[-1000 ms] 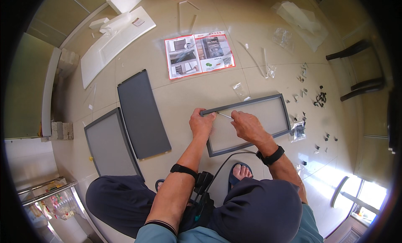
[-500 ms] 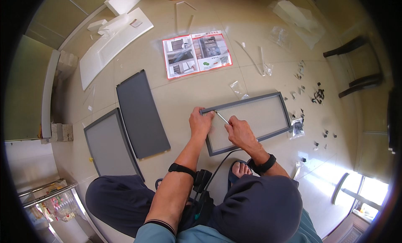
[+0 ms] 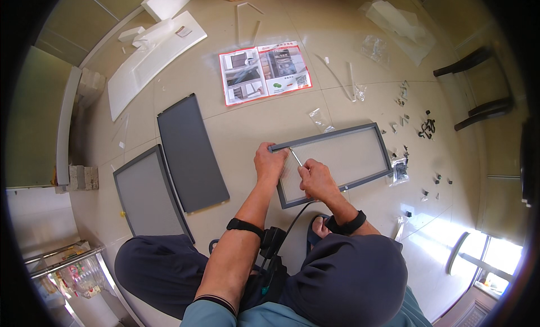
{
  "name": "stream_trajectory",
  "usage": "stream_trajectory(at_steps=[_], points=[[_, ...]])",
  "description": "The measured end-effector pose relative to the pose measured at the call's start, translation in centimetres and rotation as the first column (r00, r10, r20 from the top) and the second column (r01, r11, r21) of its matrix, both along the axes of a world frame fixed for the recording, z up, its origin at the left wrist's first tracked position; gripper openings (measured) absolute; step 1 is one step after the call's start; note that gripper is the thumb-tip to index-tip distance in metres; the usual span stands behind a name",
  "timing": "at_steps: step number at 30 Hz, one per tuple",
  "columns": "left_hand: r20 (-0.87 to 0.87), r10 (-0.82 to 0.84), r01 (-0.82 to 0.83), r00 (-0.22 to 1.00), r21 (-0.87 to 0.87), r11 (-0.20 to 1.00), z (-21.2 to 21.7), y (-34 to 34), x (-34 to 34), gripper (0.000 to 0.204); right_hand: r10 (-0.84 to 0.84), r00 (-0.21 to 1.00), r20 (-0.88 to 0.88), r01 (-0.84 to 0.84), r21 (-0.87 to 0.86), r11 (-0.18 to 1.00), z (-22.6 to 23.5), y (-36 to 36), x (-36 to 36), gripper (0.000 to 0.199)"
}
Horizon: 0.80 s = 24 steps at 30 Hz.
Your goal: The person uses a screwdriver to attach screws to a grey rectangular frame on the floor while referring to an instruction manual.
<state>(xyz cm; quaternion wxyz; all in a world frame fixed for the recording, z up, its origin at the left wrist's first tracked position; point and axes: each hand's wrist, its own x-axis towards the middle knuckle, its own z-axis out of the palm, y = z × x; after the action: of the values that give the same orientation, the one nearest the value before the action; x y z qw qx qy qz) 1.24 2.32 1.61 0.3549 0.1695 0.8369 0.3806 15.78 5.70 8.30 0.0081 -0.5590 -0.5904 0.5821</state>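
With the left hand (image 3: 269, 162) clamping the grey framed panel (image 3: 337, 161) at its corner, the right hand (image 3: 316, 179) is now pinching a slim silver tool (image 3: 295, 156) down toward that corner, having drawn in from the frame's top edge.

Bare floor (image 3: 247, 130) is lying open just ahead of the left hand (image 3: 269, 162), up to the leaflet (image 3: 264, 72). To its left a dark panel (image 3: 191, 152) is blocking the way, with a framed panel (image 3: 149, 195) beyond that. The right hand (image 3: 316, 179) is resting over the mesh frame (image 3: 349, 158), whose rim is hemming it in. Farther right, small hardware (image 3: 427, 127) and plastic bags (image 3: 320, 119) are cluttering the tiles.
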Motion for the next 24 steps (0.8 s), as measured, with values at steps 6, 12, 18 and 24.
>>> stream_trajectory(at_steps=[6,12,18,24], points=[[-0.033,-0.021,0.021,0.999,0.015,1.0,0.4,0.3,0.2,0.04,0.114,0.993,-0.039,-0.088,0.407,0.909,-3.4,-0.4,1.1,0.023],[-0.029,-0.027,0.027,0.999,0.009,1.0,0.4,0.4,0.3,0.039,0.185,0.982,-0.045,-0.136,0.515,0.847,-3.8,-0.3,1.3,0.02],[-0.013,-0.031,0.031,0.999,0.006,1.0,0.6,0.5,0.3,0.038,0.205,0.978,-0.042,-0.149,0.552,0.821,-4.1,-0.4,1.4,0.019],[-0.026,-0.028,0.029,0.999,0.016,0.999,0.2,0.6,0.3,0.036,0.22,0.975,0.018,-0.189,0.579,0.793,-3.8,-0.7,1.4,0.017]])
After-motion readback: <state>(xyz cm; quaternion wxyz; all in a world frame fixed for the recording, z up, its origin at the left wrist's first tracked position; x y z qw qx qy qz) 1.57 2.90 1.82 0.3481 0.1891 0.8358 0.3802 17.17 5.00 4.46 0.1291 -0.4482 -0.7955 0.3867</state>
